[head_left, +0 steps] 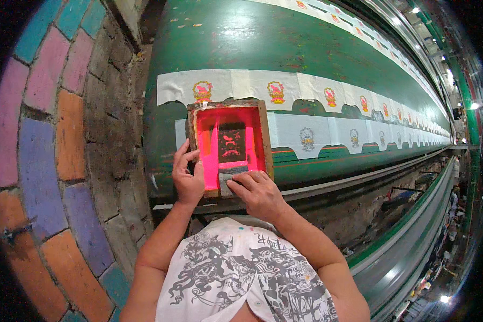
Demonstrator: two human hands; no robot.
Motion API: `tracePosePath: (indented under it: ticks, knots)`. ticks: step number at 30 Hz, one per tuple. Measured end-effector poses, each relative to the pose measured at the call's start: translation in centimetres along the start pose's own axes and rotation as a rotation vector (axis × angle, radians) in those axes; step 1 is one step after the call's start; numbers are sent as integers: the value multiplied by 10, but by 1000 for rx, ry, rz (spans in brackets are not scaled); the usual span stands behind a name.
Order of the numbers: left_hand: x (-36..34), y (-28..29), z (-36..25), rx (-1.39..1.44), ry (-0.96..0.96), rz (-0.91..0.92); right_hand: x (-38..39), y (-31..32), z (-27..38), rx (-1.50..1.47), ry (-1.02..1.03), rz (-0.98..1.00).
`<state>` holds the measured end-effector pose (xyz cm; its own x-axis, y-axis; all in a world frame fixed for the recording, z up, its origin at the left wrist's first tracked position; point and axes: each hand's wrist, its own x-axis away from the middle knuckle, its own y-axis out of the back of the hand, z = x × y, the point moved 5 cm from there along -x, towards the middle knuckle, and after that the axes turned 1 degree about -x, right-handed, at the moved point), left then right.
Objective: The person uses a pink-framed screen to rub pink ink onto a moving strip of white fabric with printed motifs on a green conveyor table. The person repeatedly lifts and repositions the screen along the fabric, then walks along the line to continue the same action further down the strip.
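A wooden-framed printing screen [265,139] lies over a pale fabric piece on the green table. Bright pink ink covers much of its inside, around a dark stencil panel [232,144] with a small open design. My left hand [189,174] is at the screen's left rail, its fingers bent over the wood and the thumb raised beside them. At the near end of the screen, my right hand [258,193] grips a grey squeegee [232,174], with fingers and thumb closed on its top. The squeegee's lower edge rests by the pink ink. The fabric under the screen is mostly hidden.
Along the green table [220,51] run rows of pale fabric pieces [314,94] with red and yellow prints. A nearer row [306,134] bears grey and yellow prints. A metal rail [327,185] edges the table near me. Left stands a painted brick wall [40,161].
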<state>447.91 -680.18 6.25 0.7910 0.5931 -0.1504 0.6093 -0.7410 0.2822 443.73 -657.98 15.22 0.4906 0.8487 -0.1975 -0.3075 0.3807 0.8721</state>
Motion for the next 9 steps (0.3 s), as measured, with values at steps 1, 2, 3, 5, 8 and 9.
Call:
tracePosePath:
  ticks: [1,2,3,5,8,9]
  knots:
    - [1,0,1,5,52,2,1,-1,0,-11,-1,13]
    - [2,-1,-3,-35,-12,6,3,-2,0,-25,-3,25]
    - [4,0,-6,-73,-46,12,4,-3,0,-33,-8,45]
    - [5,-2,-8,-120,-91,23,10,-1,1,-87,-23,34]
    - [1,-1,-3,-141,-102,36,19,10,-3,-166,-84,-63]
    - [-1,0,-1,-141,-93,38,21,17,-5,-180,-75,-157]
